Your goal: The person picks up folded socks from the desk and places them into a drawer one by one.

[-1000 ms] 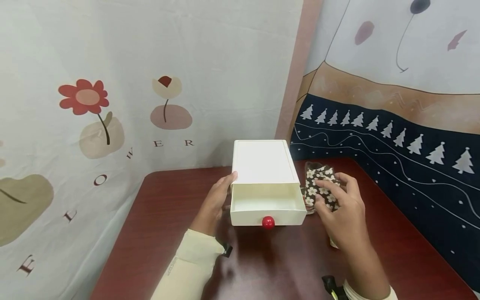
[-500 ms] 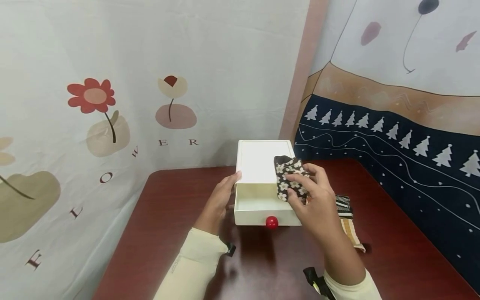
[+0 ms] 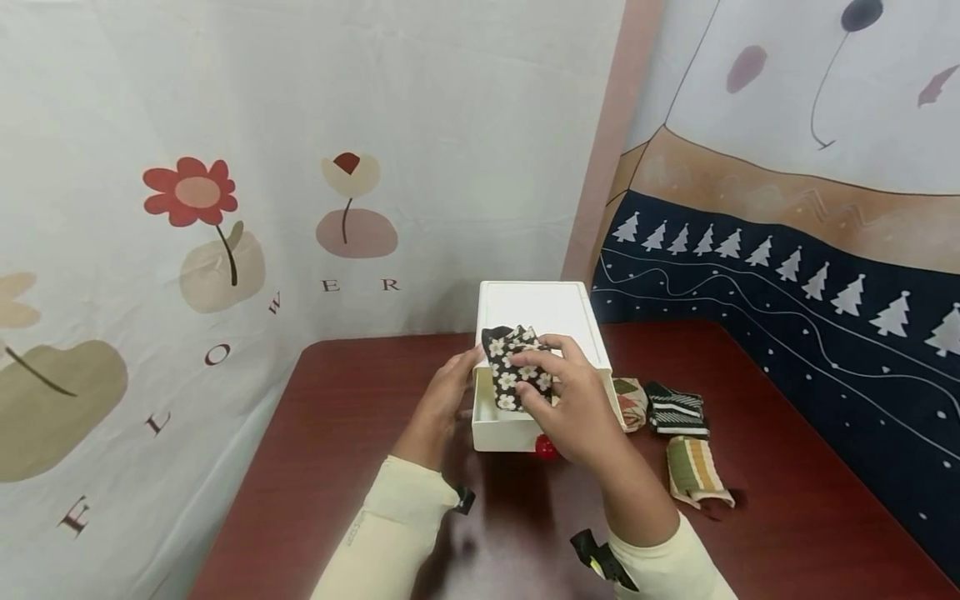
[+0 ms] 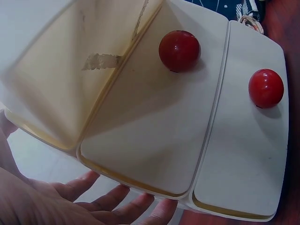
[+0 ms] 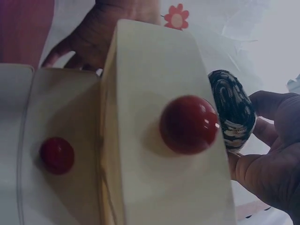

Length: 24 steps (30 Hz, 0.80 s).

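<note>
My right hand [image 3: 576,404] pinches a folded black sock with white flowers [image 3: 504,371] over the pulled-out top drawer [image 3: 504,436] of a white drawer box [image 3: 540,304]. In the right wrist view the folded sock [image 5: 232,110] shows end-on, just above the drawer's edge. My left hand [image 3: 437,408] rests against the box's left side, its fingers [image 4: 112,199] extended along the wall in the left wrist view. The drawer has a round red knob [image 5: 188,124]. Two lower drawers, each with a red knob [image 4: 179,50], are shut.
Right of the box on the dark red table [image 3: 360,392] lie more folded socks: a leaf-patterned one [image 3: 632,403], a black-and-white striped one [image 3: 677,410] and a green-and-yellow striped one [image 3: 697,471]. A printed cloth [image 3: 465,150] hangs behind the table.
My right hand has lifted the flowered sock from the table and carried it left over the top drawer. The other socks came into view. My left hand keeps its place on the box.
</note>
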Each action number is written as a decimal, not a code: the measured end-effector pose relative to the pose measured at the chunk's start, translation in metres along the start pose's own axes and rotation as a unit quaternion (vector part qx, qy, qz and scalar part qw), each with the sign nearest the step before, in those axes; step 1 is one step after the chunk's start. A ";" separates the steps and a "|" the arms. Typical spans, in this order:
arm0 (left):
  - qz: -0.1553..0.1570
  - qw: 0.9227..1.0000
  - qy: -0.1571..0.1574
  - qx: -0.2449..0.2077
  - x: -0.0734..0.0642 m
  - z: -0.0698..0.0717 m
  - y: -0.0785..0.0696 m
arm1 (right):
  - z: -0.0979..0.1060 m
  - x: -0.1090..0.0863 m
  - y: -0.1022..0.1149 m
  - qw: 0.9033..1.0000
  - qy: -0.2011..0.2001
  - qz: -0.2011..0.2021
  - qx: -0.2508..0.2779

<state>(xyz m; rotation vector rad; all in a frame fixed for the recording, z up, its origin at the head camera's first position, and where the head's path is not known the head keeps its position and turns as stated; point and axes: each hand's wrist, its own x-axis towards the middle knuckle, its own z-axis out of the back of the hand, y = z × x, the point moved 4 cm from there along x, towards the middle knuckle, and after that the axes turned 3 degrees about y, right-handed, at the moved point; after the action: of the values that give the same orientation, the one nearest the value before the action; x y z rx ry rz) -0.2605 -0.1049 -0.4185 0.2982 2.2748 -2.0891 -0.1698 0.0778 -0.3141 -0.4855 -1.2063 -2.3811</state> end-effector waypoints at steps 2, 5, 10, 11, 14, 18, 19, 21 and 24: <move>0.000 1.000 -0.001 0.006 0.000 0.000 0.001 | -0.004 0.000 -0.001 1.000 0.018 -0.008 0.005; -0.002 1.000 -0.005 0.010 0.000 0.000 0.002 | -0.008 0.001 -0.003 0.999 0.040 -0.014 0.002; -0.009 1.000 -0.008 0.004 0.000 -0.001 0.002 | -0.014 0.003 -0.006 0.998 0.057 -0.024 -0.010; -0.010 1.000 -0.009 0.006 0.000 -0.001 0.003 | -0.014 0.003 -0.006 0.998 0.058 -0.030 -0.011; -0.012 1.000 -0.008 0.007 0.000 -0.001 0.003 | -0.015 0.004 -0.007 0.997 0.061 -0.047 -0.014; -0.007 1.000 -0.009 0.002 0.000 -0.001 0.003 | -0.014 0.005 -0.006 0.996 0.066 -0.062 -0.023; -0.005 1.000 -0.010 0.002 0.000 -0.001 0.003 | -0.015 0.006 -0.006 0.995 0.068 -0.062 -0.026; -0.003 1.000 -0.013 0.004 0.001 -0.001 0.002 | -0.015 0.009 -0.005 0.995 0.070 -0.059 -0.030; -0.003 1.000 -0.016 0.013 0.001 0.000 0.002 | -0.019 0.012 -0.005 0.995 0.077 -0.055 -0.025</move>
<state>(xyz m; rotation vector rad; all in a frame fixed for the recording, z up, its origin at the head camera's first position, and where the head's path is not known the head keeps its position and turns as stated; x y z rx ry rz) -0.2610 -0.1048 -0.4201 0.2579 2.2352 -2.1124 -0.1853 0.0623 -0.3224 -0.2496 -1.1333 -2.4949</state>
